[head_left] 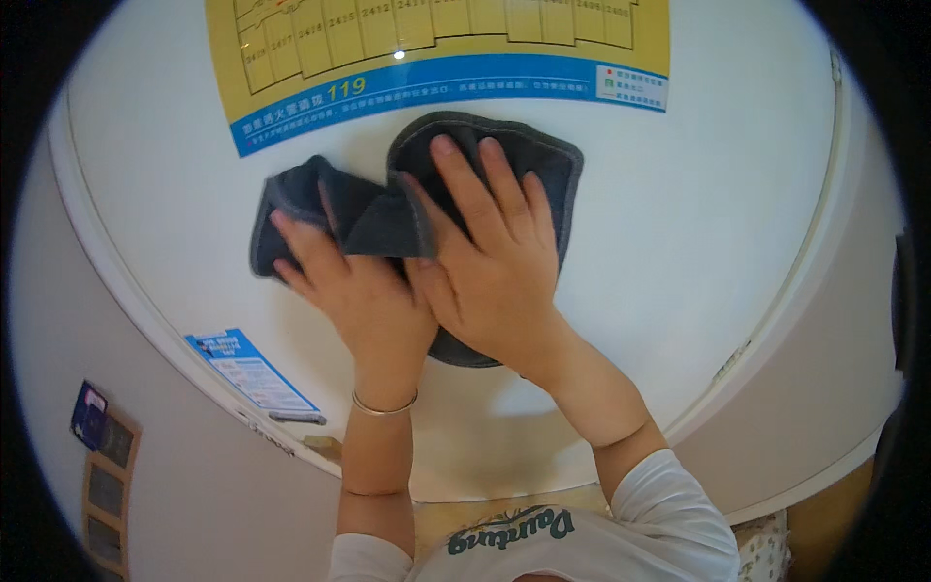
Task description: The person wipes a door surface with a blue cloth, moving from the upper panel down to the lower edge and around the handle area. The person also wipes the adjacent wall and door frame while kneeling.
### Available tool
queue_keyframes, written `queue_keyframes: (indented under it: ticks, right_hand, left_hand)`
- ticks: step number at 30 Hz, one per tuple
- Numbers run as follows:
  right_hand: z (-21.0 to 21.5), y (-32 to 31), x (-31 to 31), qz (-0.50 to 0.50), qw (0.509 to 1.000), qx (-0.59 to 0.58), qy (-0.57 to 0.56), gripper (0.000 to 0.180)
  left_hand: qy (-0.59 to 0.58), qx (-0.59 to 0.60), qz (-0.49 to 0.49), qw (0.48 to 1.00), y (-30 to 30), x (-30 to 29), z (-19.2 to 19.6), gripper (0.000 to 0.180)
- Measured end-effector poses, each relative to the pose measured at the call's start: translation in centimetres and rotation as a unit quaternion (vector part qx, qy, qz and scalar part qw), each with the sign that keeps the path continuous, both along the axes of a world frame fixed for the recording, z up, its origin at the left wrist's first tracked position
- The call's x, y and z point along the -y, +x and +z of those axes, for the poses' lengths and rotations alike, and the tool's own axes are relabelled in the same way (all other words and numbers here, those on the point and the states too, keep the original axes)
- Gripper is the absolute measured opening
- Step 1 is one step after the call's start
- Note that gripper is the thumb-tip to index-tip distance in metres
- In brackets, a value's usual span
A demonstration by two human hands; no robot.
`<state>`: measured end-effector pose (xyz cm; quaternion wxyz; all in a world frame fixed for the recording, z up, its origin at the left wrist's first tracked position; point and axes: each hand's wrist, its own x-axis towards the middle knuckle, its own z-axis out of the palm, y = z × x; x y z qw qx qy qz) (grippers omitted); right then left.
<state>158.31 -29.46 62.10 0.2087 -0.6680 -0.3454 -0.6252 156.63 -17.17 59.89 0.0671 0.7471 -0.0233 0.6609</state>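
Observation:
A dark grey cloth [461, 349] with stitched edges lies against a white door [718, 223], partly folded and bunched on its left side. Spread over the cloth's larger, flatter part is my right hand [499, 257], fingers apart and palm down. My left hand [364, 286], with a thin bangle [386, 407] at the wrist, grips the bunched left part. A fold of cloth covers some of its fingers, and the fingers that show are slightly blurred. The two hands touch, with the right thumb side overlapping the left hand.
Above the cloth is a yellow and blue floor-plan sign [436, 87] on the door. At lower left are a blue and white notice [254, 373], a dark handle [297, 419] and a wall switch panel [109, 485]. The door frame [810, 247] curves along the right.

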Motion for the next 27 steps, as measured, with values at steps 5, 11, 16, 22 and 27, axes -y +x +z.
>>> queue_keyframes:
  ticks: [5, 11, 16, 22, 27]
  right_hand:
    - [-0.3, 0.5, 1.5, -0.006, 1.0, -0.001, 0.022, 0.047]
    - [-0.6, 1.7, 8.9, -0.071, 0.995, -0.008, 0.068, 0.043]
    - [-1.0, 3.8, 17.0, -0.089, 0.991, 0.001, 0.098, 0.041]
    - [-1.8, 6.1, 29.2, -0.086, 0.99, 0.016, 0.113, 0.031]
    - [-2.3, 7.7, 36.9, -0.027, 0.991, 0.002, 0.134, 0.035]
  left_hand:
    - [0.044, -0.004, 0.041, 0.998, 0.6, 1.3, 0.2, 0.054]
    - [0.066, 0.007, 0.021, 0.998, 1.9, 9.2, 0.7, 0.056]
    - [0.081, 0.018, -0.001, 0.997, 3.5, 17.6, 1.2, 0.054]
    - [0.066, 0.029, -0.027, 0.997, 5.6, 30.1, 0.7, 0.05]
    - [0.127, 0.003, -0.042, 0.991, 6.6, 37.5, 0.9, 0.051]
